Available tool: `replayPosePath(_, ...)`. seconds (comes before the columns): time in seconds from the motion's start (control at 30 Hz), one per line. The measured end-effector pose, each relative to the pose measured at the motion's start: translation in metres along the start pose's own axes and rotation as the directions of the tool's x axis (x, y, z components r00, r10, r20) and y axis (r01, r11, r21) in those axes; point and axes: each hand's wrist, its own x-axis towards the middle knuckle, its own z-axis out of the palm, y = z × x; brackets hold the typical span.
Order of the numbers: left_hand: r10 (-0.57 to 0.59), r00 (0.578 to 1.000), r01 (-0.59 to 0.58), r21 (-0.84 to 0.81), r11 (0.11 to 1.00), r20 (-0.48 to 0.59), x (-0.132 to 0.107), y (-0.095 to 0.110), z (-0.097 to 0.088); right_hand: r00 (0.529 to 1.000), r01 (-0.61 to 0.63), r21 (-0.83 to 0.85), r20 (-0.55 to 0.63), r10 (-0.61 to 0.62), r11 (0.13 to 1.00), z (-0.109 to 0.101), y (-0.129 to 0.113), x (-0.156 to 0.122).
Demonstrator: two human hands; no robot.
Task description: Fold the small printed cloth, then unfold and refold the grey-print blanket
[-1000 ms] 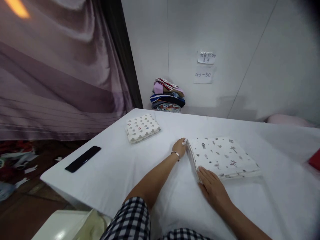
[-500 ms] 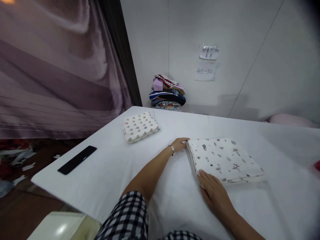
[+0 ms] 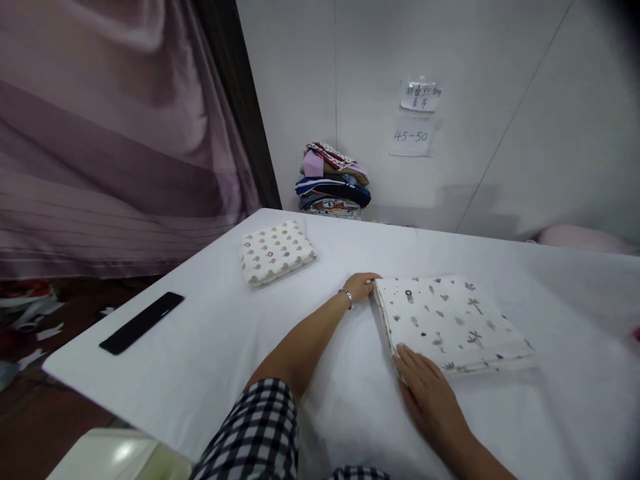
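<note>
A white folded cloth [image 3: 440, 320] printed with palm trees, a flamingo and small plants lies flat in several layers on the white tabletop. My left hand [image 3: 361, 287], with a silver bracelet at the wrist, pinches its far left corner. At the near left corner, my right hand [image 3: 430, 393] rests with its fingers stretched out along the cloth's top and edge; its thumb is partly hidden. A smaller folded cloth [image 3: 277, 253] with grey tree-like prints lies farther back on the left, apart from both hands.
A black phone-like slab [image 3: 143, 323] lies near the left edge of the white table [image 3: 215, 353]. Behind the table, a stack of folded fabrics [image 3: 334, 183] stands against the wall. A pink curtain [image 3: 115, 133] hangs at left, and a pale stool-like object [image 3: 110, 457] stands below.
The view has shifted slightly. Both hands stay at the same two corners of the printed cloth, which looks much the same.
</note>
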Motion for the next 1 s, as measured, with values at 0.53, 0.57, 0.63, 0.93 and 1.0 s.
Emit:
replayPosePath(0.53,0.182,0.974,-0.225,0.499,0.837,0.134,0.003,0.003,0.001,1.000,0.015,-0.046,-0.011,-0.016,0.999,0.004,-0.004,-0.002)
replayPosePath(0.57,0.211,0.962,-0.271,0.523,0.808,0.172,0.003,0.003,0.000,1.000,0.014,-0.047,-0.015,-0.014,0.999,0.004,-0.005,-0.002)
replayPosePath(0.63,0.260,0.941,-0.337,0.520,0.785,0.217,0.003,0.002,0.000,1.000,0.008,-0.047,-0.020,-0.009,0.999,0.005,-0.005,-0.002)
replayPosePath(0.93,-0.141,0.990,0.142,0.045,0.989,-0.031,0.015,-0.004,0.015,1.000,-0.001,-0.060,0.003,0.001,0.998,0.006,-0.004,-0.002)
replayPosePath(1.0,-0.110,0.993,0.112,0.039,0.993,-0.047,0.016,-0.005,0.016,1.000,-0.003,-0.066,0.003,0.003,0.998,0.005,-0.005,-0.001)
